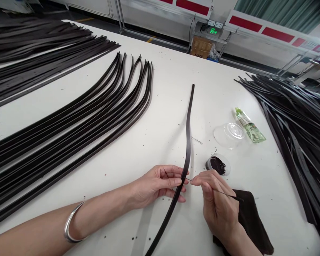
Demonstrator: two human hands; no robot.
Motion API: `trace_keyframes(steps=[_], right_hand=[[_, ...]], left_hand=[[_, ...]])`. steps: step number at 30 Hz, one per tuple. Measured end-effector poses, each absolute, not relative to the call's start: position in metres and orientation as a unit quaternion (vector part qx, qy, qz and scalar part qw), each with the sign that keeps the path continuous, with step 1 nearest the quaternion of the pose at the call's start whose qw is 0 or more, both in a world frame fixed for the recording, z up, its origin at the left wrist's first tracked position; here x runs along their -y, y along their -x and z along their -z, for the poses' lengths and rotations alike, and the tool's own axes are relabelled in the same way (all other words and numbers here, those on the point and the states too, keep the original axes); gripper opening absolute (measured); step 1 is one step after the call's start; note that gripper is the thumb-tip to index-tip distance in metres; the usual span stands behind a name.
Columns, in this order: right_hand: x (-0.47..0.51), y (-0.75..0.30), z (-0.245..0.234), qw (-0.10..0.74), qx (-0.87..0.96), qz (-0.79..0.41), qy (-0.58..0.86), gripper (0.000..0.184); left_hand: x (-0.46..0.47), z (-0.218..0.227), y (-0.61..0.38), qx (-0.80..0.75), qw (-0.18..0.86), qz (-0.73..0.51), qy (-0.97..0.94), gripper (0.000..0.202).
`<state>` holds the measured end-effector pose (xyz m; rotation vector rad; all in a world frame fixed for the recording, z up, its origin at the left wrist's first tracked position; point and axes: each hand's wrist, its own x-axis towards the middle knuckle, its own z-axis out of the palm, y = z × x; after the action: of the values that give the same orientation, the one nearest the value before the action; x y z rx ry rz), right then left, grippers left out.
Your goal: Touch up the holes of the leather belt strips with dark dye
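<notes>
A long dark strap [188, 135] lies on the white table [170, 106], running from the near edge away toward the far side. My left hand [160, 185] pinches this strap on edge between thumb and fingers. My right hand [218, 202] is closed on a thin stick-like tool [224, 193], whose tip touches the strap's edge beside my left thumb. A small open pot of black paste [218, 165] stands just beyond my right hand. Under my right wrist lies a dark cloth [253, 224].
Several dark straps [69, 131] lie fanned out on the left, with more piled at the far left [29, 53] and along the right edge [296, 121]. A clear plastic lid [229, 134] and a green bottle [249, 125] lie beyond the pot.
</notes>
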<state>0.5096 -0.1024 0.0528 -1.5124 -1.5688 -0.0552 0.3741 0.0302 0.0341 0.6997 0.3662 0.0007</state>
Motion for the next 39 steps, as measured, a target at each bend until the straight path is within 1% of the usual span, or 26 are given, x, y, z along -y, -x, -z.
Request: trace_keyframes(steps=[7, 10, 12, 15, 17, 19, 22, 27, 29, 33, 35, 39], right_hand=[[0.112, -0.511, -0.052, 0.472, 0.618, -0.018, 0.629, 0.026], [0.117, -0.511, -0.051, 0.546, 0.515, -0.021, 0.66, 0.029], [0.114, -0.512, -0.053, 0.58, 0.433, -0.028, 0.69, 0.025], [0.098, -0.514, -0.057, 0.559, 0.393, -0.131, 0.719, 0.011], [0.084, -0.517, -0.061, 0.552, 0.388, -0.218, 0.706, 0.016], [0.07, -0.523, -0.064, 0.565, 0.374, -0.258, 0.688, 0.023], [0.052, -0.534, -0.068, 0.575, 0.365, -0.218, 0.699, 0.027], [0.036, -0.554, -0.072, 0.554, 0.399, -0.161, 0.713, 0.027], [0.042, -0.56, -0.074, 0.557, 0.409, -0.144, 0.708, 0.027], [0.078, -0.573, -0.078, 0.588, 0.376, -0.14, 0.702, 0.036], [0.099, -0.581, -0.078, 0.562, 0.36, -0.105, 0.738, 0.034], [0.124, -0.592, -0.066, 0.456, 0.407, 0.0, 0.791, 0.036]], left_hand=[[-0.029, -0.031, -0.373, -0.187, 0.926, -0.004, -0.328, 0.02], [-0.029, -0.03, -0.372, -0.2, 0.928, -0.008, -0.314, 0.022], [-0.029, -0.031, -0.371, -0.198, 0.93, -0.009, -0.308, 0.023], [-0.03, -0.033, -0.37, -0.182, 0.934, -0.008, -0.308, 0.024], [-0.031, -0.034, -0.369, -0.171, 0.935, -0.005, -0.31, 0.026], [-0.031, -0.035, -0.367, -0.169, 0.933, -0.008, -0.317, 0.025], [-0.032, -0.036, -0.365, -0.176, 0.926, -0.008, -0.333, 0.024], [-0.033, -0.035, -0.364, -0.193, 0.92, -0.018, -0.34, 0.021], [-0.034, -0.034, -0.365, -0.204, 0.92, -0.025, -0.334, 0.02], [-0.033, -0.033, -0.368, -0.234, 0.916, -0.025, -0.326, 0.021], [-0.033, -0.033, -0.369, -0.252, 0.91, -0.025, -0.329, 0.022], [-0.036, -0.032, -0.371, -0.259, 0.904, -0.009, -0.34, 0.022]])
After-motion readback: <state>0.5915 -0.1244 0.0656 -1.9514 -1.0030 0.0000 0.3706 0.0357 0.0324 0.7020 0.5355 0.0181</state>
